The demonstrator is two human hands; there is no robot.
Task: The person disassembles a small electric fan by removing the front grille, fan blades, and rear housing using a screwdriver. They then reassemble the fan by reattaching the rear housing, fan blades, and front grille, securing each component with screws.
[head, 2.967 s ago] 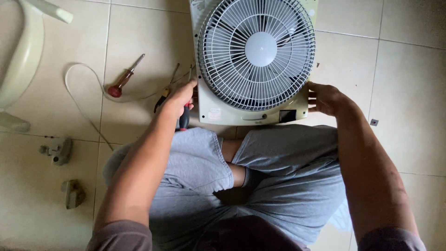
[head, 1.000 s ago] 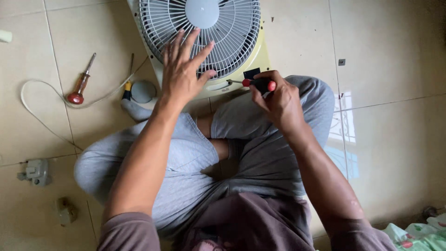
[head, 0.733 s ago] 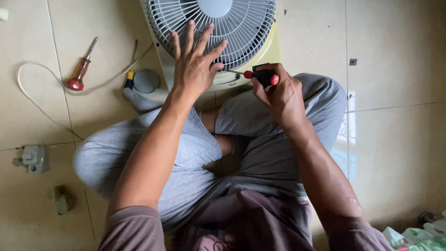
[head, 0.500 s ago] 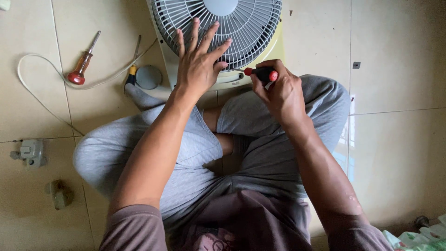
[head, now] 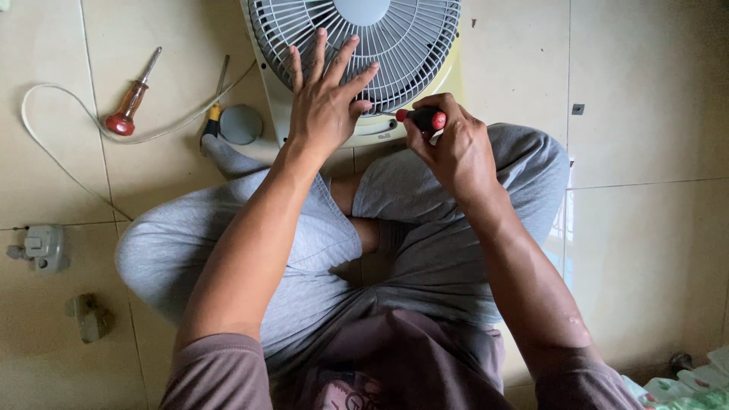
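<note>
A seated person's left hand [head: 323, 106] lies spread flat on a box fan's grille [head: 395, 45] at twelve o'clock. The right hand [head: 452, 148] grips a red-and-black screwdriver [head: 421, 118] at the frame; grille not yet off.

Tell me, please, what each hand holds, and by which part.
The right hand holds a screwdriver by its black-and-red handle. The left hand holds nothing; it rests flat on the fan grille.

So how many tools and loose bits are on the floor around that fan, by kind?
Screwdrivers: 3 (red and black one in the right hand, brown-handled one, yellow-handled one)
Grey round cap: 1
White cord: 1
Small fittings: 2 (grey, greenish)
Total: 7
</note>
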